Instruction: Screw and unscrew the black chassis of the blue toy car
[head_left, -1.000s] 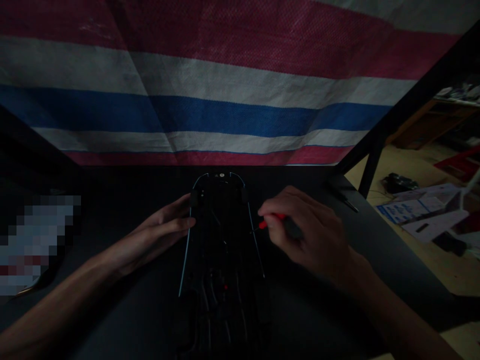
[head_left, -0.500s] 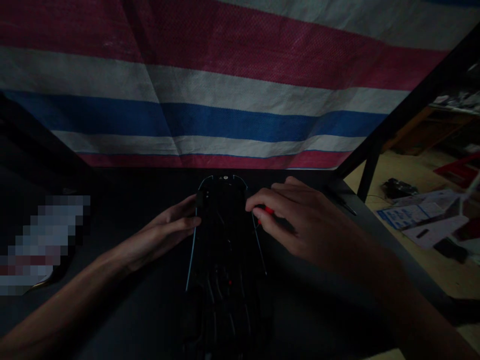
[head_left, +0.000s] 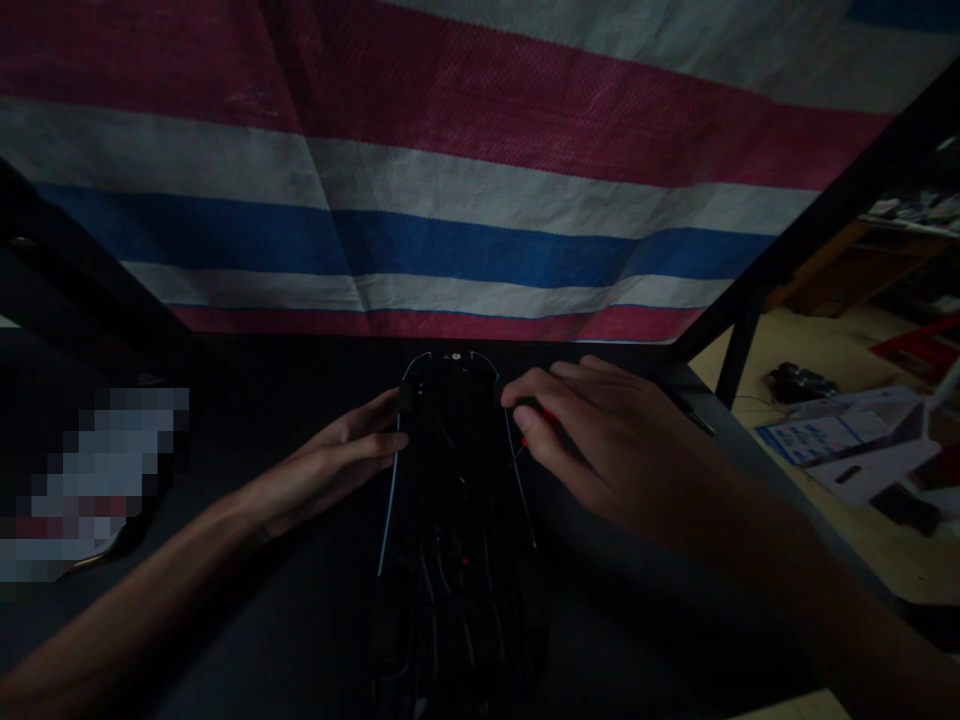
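- At 9 o'clock from the car, well apart, we see a sheet, its print pixelated beyond reading (head_left: 112,470).
- At 10 o'clock, close against the car, is our left hand (head_left: 341,455): fingers long and nearly straight, thumb parted from them, its tip at the car's edge. We cannot tell whether it pinches the edge.
- Between our hands lies the dark car (head_left: 457,480), underside up on the table (head_left: 285,620), its long axis running from 12 to 6. A small pale round mark sits at its 12 o'clock end; we can read no brand on it.
- Behind it, at 12, hangs a striped cloth (head_left: 480,240).
- At 2 o'clock, just beside the car, our right hand (head_left: 600,430) pinches a red-handled driver (head_left: 525,441) between thumb and fingers. Its tip is too dark for us to place.
- Farther toward 2, we see a thin tool (head_left: 701,422), then papers (head_left: 810,435) with illegible blue print.
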